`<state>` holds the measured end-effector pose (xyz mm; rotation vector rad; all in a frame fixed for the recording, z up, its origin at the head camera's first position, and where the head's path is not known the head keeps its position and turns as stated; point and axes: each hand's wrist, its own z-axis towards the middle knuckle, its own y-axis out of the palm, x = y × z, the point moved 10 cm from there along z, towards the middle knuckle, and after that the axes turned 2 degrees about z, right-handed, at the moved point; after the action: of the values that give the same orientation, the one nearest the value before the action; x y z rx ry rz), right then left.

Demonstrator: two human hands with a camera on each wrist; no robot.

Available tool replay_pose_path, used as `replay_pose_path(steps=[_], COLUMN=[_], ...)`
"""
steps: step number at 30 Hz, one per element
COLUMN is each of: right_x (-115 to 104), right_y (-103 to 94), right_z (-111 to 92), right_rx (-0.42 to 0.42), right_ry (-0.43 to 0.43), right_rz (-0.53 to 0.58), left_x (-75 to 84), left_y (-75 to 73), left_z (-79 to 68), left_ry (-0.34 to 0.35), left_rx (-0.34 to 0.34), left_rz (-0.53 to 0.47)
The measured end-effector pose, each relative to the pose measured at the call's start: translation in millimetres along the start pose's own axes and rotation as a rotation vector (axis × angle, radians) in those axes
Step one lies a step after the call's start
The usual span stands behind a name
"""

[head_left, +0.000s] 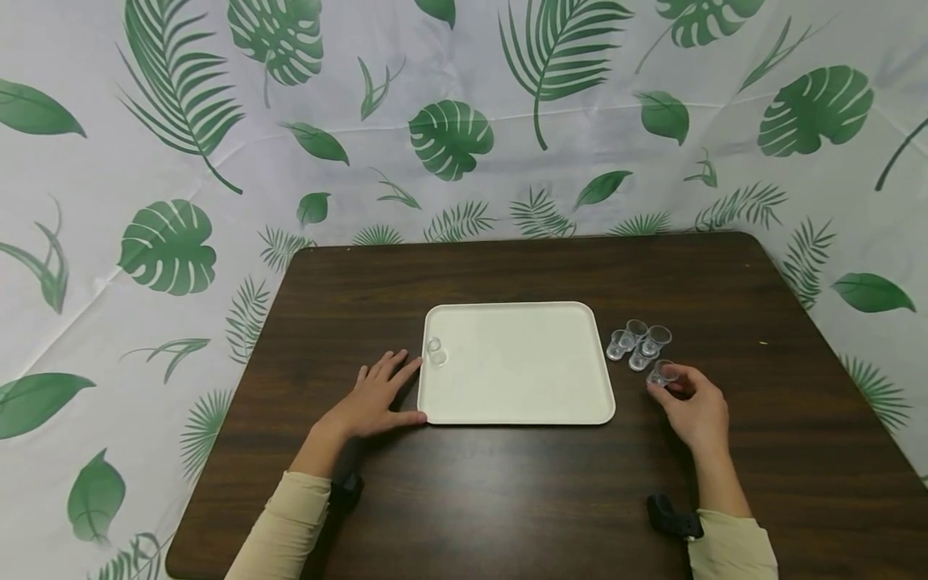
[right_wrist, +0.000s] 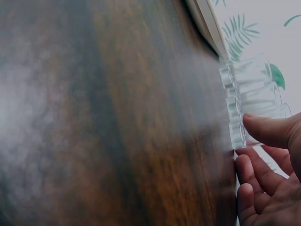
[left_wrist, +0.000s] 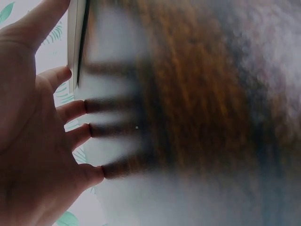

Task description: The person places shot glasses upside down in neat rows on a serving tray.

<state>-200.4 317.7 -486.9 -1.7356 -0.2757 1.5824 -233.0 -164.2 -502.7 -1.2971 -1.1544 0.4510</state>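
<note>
A white rectangular tray [head_left: 522, 366] lies on the dark wooden table. One small clear shot glass [head_left: 436, 352] stands on it near its left edge. My left hand [head_left: 371, 404] rests with fingers spread at the tray's left side, thumb and a fingertip right at the rim. To the right of the tray, several more clear shot glasses [head_left: 638, 345] stand in a tight cluster. At the near end of that cluster my right hand [head_left: 698, 409] pinches another shot glass [head_left: 663, 373] between thumb and fingers. The right wrist view shows the thumb [right_wrist: 265, 129] against this glass, its base close to the tabletop.
The dark wood-grain table [head_left: 500, 499] has rounded far corners. Behind and beside it hangs a white cloth [head_left: 377, 169] printed with green leaves. Black bands with devices [head_left: 674, 519] sit on both wrists, below light sleeves.
</note>
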Motion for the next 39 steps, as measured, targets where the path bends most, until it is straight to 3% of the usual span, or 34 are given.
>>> replay_pose_path(steps=[9, 25, 32, 39], right_x=[-2.2, -13.1, -28.7, -62.0], right_y=[-2.1, -18.0, -25.6, -26.1], right_z=[2.5, 3.7, 9.7, 17.6], right_rx=[0.009, 0.059, 0.094, 0.113], right_ry=[-0.028, -0.016, -0.024, -0.135], right_rz=[0.024, 0.183, 0.137, 0.107], left_x=[-0.3, 2.4, 2.1, 1.4], left_y=[-1.3, 0.7, -0.6, 0.1], left_z=[-0.3, 0.0, 0.1, -0.7], left_ry=[0.001, 0.001, 0.002, 0.0], left_rx=[0.009, 0.002, 0.012, 0.016], left_rz=[0.0, -0.001, -0.001, 0.001])
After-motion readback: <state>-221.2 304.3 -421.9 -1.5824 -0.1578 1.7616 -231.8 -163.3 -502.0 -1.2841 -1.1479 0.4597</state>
